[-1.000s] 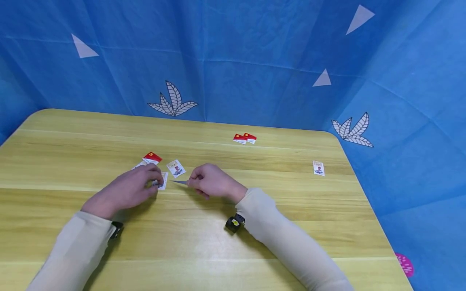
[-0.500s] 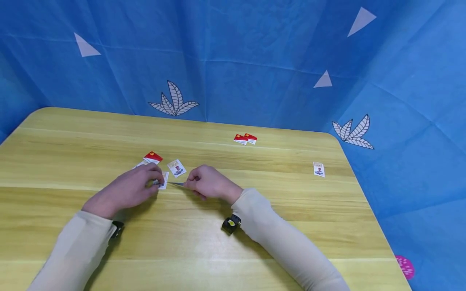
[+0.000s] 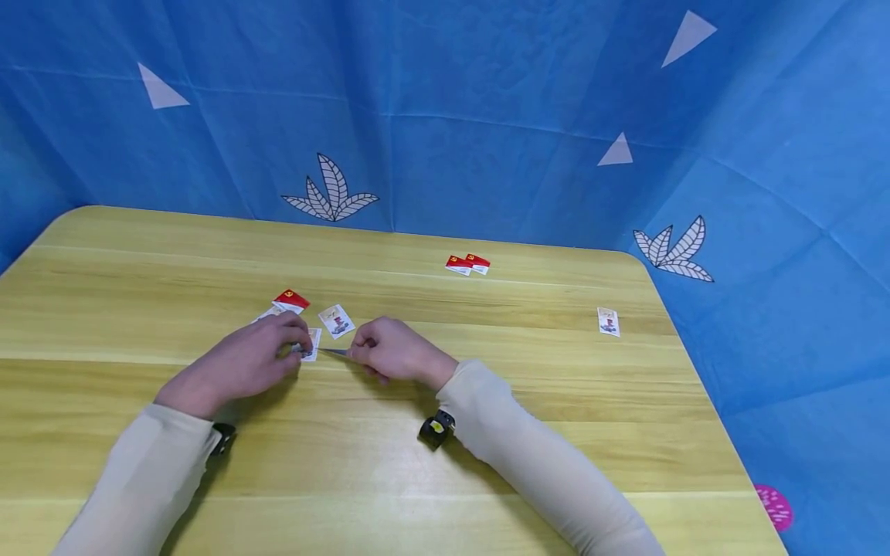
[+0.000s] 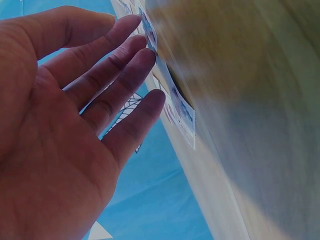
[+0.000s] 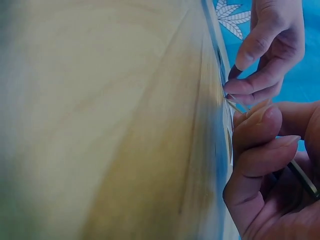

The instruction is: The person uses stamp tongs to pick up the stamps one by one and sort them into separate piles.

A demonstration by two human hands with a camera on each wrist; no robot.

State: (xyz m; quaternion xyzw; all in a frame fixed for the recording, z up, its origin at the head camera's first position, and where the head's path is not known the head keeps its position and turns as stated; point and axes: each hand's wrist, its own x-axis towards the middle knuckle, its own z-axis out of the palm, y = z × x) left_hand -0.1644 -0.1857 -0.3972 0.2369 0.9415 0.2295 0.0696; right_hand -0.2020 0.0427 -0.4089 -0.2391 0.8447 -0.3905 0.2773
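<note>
Right hand [image 5: 275, 170] at 4 o'clock, fingers curled, pinching a slim tool [image 5: 304, 181]. Left hand [image 5: 272, 50] at 2, fingertips near the right's; contact unclear. Wood-grain tabletop [image 5: 135, 140] from 6 through 12. Blue cloth [image 5: 301, 86], white leaf print [image 5: 232, 21] at 1.

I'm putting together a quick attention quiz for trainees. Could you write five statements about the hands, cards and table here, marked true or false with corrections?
1. The right hand holds a thin pointed tool. True.
2. The left hand is far from every card. False: its fingertips are at a card.
3. The overlapping red-and-white cards lie at the near edge of the table. False: they lie towards the far edge.
4. A lone card lies towards the table's right side. True.
5. The cloth behind the table is yellow. False: it is blue.
</note>
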